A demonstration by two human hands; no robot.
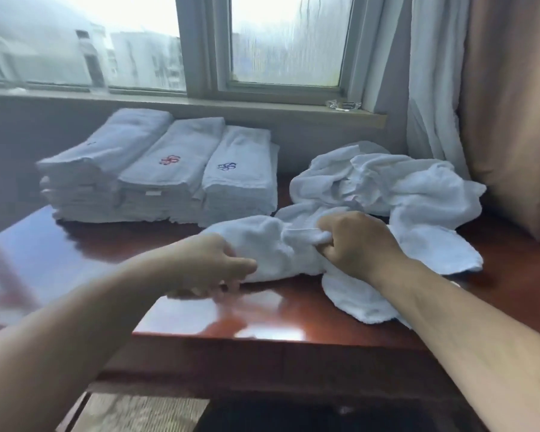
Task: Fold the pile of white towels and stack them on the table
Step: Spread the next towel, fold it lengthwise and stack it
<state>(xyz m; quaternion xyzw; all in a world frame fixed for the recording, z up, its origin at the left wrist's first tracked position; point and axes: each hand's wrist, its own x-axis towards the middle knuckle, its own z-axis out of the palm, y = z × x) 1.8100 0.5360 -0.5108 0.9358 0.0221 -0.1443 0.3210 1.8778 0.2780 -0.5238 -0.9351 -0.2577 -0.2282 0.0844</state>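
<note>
Reaching in from the near edge on two bare forearms, both hands working one crumpled towel (281,244). Right hand (356,241) clenching a bunched ridge of the cloth, fingers curled into the fabric. Left hand (212,260) gripping the towel's left end, thumb over the cloth, fingertips blurred and tucked beneath, so exactly how much cloth is pinched: cannot tell.

Risking, as a judgement: gripping a wad rather than a corner or hem, so any pull apart may be leaving the towel twisted instead of flat. Dragging the neighbouring cloth along too, since the loose pile (387,182) is lying touching the held towel just behind the right hand. Letting the flap (356,304) below the right wrist slip off the front edge of the tabletop (175,313), that flap already lying close to the edge. Sliding on the glossy surface, giving little hold for smoothing.

Lying between the two hands, then, the held towel, spreading rightward under the right wrist. Sitting well apart at the back left, three folded stacks (162,173) side by side below the windowsill (231,104), their top towels showing small embroidered marks.
</note>
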